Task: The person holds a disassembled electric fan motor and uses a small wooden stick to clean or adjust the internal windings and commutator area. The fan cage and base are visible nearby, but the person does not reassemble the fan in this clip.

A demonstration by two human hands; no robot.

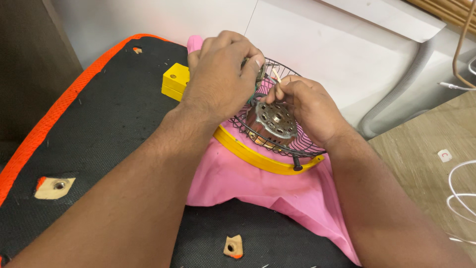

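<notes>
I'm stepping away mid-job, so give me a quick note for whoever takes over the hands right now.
Left hand: curled over the top of the fan motor, fingers closed on something hidden beneath.
Right hand: pinching a thin pale wire end beside the motor.
Motor sits inside the wire fan guard with its yellow rim, on a pink cloth over the black mat. Yellow block lies behind.
Done: cannot tell. Left: wire work at the motor appears unfinished.

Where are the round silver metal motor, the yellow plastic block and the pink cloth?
round silver metal motor (pixel 271 120): head view, on its holed top plate.
yellow plastic block (pixel 175 79): head view, on its top face near the small hole.
pink cloth (pixel 258 191): head view, on the flat part below the yellow ring.
</notes>
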